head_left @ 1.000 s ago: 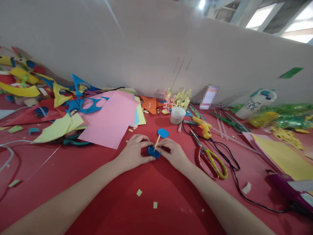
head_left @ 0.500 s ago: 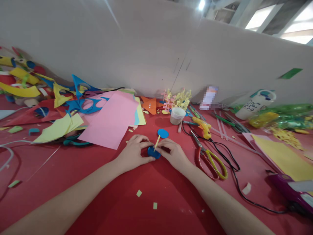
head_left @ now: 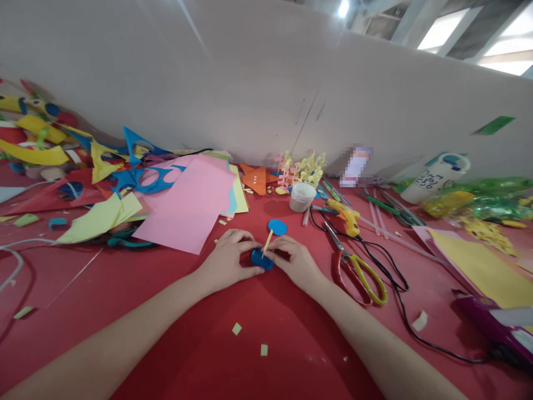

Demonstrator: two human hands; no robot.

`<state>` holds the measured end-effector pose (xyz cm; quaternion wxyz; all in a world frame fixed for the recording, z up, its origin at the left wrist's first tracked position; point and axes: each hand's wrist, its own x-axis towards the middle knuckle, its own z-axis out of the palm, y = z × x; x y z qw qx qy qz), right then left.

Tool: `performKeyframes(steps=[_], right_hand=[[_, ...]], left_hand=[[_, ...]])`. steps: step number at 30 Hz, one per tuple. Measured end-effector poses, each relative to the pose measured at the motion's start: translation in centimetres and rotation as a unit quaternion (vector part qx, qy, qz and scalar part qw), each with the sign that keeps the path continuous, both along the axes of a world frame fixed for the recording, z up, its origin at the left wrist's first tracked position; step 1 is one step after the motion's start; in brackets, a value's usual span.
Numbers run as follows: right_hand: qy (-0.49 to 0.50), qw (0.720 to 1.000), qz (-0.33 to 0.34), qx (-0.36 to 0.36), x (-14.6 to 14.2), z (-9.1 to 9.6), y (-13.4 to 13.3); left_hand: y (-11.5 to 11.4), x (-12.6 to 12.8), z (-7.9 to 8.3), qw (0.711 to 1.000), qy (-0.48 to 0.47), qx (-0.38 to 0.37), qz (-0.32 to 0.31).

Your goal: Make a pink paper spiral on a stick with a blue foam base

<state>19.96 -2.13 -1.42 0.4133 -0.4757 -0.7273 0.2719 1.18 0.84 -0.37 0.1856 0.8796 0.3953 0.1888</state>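
Both my hands rest on the red table (head_left: pixel 258 333), pressed together over a small blue paper disc (head_left: pixel 262 260). My left hand (head_left: pixel 229 256) curls its fingers onto the disc's left edge. My right hand (head_left: pixel 293 258) pinches the disc from the right, where a thin yellow paper strip (head_left: pixel 267 241) sticks up from between the fingertips. A second blue paper circle (head_left: pixel 277 226) lies flat just beyond my fingers.
Red and yellow scissors (head_left: pixel 353 269) and a yellow glue gun (head_left: pixel 347 215) with a black cord lie to the right. A white cup (head_left: pixel 302 196) stands behind. A pink sheet (head_left: pixel 189 205) and coloured paper scraps cover the left; yellow paper (head_left: pixel 483 266) lies at right.
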Motion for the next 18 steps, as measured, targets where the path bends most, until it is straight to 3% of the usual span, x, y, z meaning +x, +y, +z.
performKeyframes(steps=[6,11,18], right_hand=[[0.006,1.0,-0.005,-0.012,0.0,-0.1,-0.1],[0.071,0.996,-0.034,-0.042,0.3,-0.4,0.1],[0.156,0.976,-0.138,-0.056,0.8,0.0,0.7]], left_hand=[[0.0,0.0,0.0,1.0,0.0,0.005,-0.003],[0.1,0.0,-0.1,1.0,0.001,0.005,0.002],[1.6,0.1,0.3,0.998,-0.008,0.04,0.048]])
